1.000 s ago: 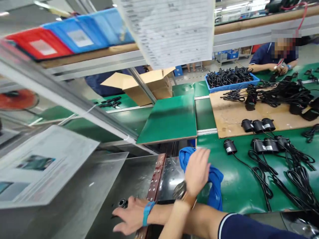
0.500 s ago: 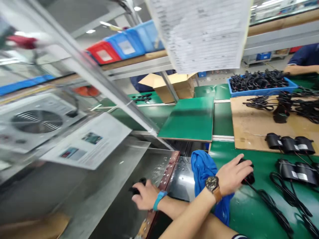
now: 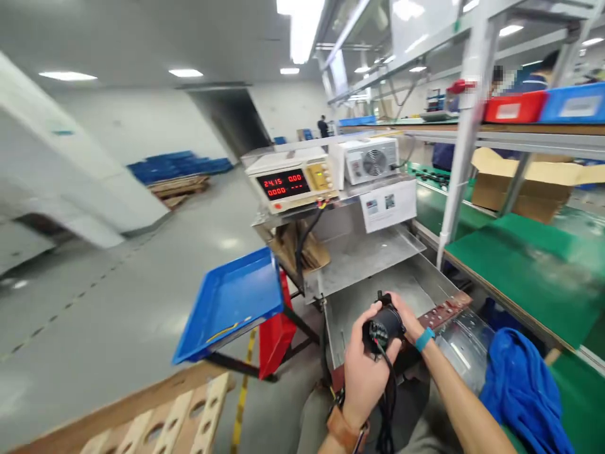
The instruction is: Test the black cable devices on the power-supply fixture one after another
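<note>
the cylinder (image 3: 389, 323) is black, its cable (image 3: 389, 386) black too, while the left hand (image 3: 363, 375) wears a tan-brown strap (image 3: 344, 430) and the right hand (image 3: 405, 320) a turquoise band (image 3: 424, 339). a dark red strip (image 3: 447, 311) speckled with silvery dots runs along the right edge of the grey metal tray (image 3: 350, 321), and a bright blue cloth (image 3: 522, 391) sits at the left edge of the green tabletop (image 3: 581, 384). from here i also catch red digits (image 3: 273, 183) and a yellow panel (image 3: 319, 176) on the cream power supply (image 3: 283, 162), and a blue tray (image 3: 241, 296).

Bright, cool light falls from white rectangular ceiling lamps (image 3: 301, 31) — glare spots the glossy grey floor (image 3: 203, 221), edges stretch and blur.
</note>
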Demonstrator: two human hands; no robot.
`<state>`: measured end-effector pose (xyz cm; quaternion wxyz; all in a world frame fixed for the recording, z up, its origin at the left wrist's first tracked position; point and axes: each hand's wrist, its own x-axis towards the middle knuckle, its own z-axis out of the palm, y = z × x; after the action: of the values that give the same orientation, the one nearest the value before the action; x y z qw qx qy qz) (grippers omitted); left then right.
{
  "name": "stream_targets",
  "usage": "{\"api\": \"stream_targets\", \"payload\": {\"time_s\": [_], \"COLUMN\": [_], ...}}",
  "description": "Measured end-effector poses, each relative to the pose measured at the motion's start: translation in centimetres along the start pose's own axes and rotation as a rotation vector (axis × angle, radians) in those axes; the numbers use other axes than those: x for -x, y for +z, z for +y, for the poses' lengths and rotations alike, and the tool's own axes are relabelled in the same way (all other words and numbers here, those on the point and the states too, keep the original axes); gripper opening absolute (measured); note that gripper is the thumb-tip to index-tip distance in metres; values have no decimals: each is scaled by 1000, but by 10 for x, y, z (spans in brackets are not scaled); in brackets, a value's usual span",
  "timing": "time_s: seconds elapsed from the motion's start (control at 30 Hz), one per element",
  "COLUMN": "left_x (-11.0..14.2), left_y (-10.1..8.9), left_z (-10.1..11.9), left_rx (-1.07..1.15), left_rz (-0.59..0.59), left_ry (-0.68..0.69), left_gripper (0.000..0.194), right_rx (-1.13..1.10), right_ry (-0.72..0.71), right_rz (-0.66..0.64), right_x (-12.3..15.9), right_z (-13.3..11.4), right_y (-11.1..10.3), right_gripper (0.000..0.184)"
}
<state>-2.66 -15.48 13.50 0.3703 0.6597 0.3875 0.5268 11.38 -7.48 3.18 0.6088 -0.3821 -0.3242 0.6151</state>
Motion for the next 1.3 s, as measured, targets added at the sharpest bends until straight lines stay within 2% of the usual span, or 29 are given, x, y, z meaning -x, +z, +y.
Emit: {"api": "stream_targets", "payload": {"time_s": [0.07,0.17,0.3,0.5,0.6,0.7,0.77,0.87,0.93,1.07,1.13,1.2,1.3], "left_x": [-12,-21,-23,-23,-25,-26,-21,-3,14,47,61,72,82], "left_y": [-11,-16,-18,-21,-18,-16,-14,-8,-1,20,28,30,18], "left_z": [-34,-76,-103,-111,-115,-120,-121,-118,-114,-111,-113,-114,-112], "left_rx": [-110,-201,-241,-242,-239,-208,-135,103,266,400,529,743,1038], "left_rz": [53,93,109,122,148,142,142,144,31,-247,-309,-350,-348], "left_ry": [-45,-57,-40,11,-18,-81,-133,-203,-258,-464,-606,-767,-945], "left_gripper": [54,55,58,57,62,66,69,75,70,47,40,43,52], "right_rx": [-73,-79,46,132,168,148,80,-46,-104,-120,-82,-28,65], "right_ry": [81,159,149,118,68,82,146,251,298,343,363,365,387], "right_rz": [-49,-95,-110,-195,-157,-47,21,-6,-61,-120,-106,-83,-86], "right_x": [-3,-1,3,0,-2,-5,-6,-9,-16,-45,-65,-85,-111], "right_z": [5,6,3,-1,2,5,5,-5,-14,-22,-16,-4,20], "right_y": [9,29,47,53,59,65,66,65,64,61,54,42,18], "right_gripper": [66,68,62,61,64,67,68,65,58,41,31,27,26]}}
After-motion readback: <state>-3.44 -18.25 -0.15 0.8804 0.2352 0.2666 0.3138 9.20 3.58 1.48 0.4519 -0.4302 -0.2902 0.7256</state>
